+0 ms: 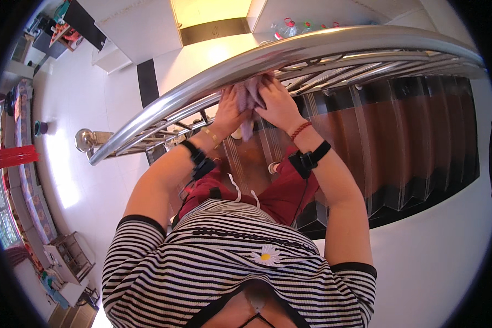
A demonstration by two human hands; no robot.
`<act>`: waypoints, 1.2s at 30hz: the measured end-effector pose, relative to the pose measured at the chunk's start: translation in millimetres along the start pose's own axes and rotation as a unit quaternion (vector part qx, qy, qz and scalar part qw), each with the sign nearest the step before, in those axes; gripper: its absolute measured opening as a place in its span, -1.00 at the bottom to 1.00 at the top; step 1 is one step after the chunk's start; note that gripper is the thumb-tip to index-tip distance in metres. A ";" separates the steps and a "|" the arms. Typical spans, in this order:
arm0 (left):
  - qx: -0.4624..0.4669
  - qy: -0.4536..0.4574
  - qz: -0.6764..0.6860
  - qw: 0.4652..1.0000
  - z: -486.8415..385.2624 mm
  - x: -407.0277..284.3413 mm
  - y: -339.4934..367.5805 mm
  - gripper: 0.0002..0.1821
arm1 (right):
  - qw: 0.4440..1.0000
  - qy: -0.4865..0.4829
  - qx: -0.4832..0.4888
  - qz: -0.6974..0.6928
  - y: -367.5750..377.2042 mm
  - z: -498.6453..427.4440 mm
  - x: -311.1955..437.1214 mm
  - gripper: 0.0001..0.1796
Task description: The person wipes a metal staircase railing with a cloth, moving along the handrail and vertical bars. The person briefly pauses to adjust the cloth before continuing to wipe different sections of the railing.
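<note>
Both of my hands are at a pinkish cloth [249, 96], just below the top handrail of a stainless steel stair railing [213, 71]. My left hand [231, 110] grips the cloth from its left side. On the other side my right hand [278, 100] holds it too, fingers pointing up toward the rail. A loose end of the cloth hangs down between the hands. Parts of the fingertips are hidden under the handrail, so I cannot tell exactly which bar the cloth touches.
Brown stair treads [377, 135] with dark edges run off to the right behind the railing. A round steel post cap [85, 140] ends the railing at left. Several plastic bottles [289, 29] stand beyond the rail. A long patterned sofa [30, 164] lines the far left.
</note>
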State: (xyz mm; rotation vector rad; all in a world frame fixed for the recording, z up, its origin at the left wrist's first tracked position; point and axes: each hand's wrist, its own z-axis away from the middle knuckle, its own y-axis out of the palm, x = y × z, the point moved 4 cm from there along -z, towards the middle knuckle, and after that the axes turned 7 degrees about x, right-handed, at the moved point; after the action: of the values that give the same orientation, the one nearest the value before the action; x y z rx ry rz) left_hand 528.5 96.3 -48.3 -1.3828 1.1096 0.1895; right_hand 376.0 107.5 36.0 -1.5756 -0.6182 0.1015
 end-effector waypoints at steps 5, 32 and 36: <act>-0.077 -0.039 -0.075 0.993 -35.7 19.3 32.3 -0.23 | 0.975 -0.005 0.062 0.213 40.0 -23.4 -30.8 -0.45; 0.019 -0.070 -0.148 0.986 9.5 64.9 11.3 -0.45 | 0.984 0.011 0.039 0.173 31.0 -31.6 -32.4 -0.80; 0.010 -0.092 -0.167 0.982 -35.5 9.6 36.9 -0.43 | 0.939 -0.029 -0.056 0.339 6.8 -13.3 -20.4 -0.71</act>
State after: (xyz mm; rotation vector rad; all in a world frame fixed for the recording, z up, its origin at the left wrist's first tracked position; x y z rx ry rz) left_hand 490.0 71.5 -73.0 -1.4794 0.7123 0.0592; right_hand 366.5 86.8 25.1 -1.8444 -0.0994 0.6385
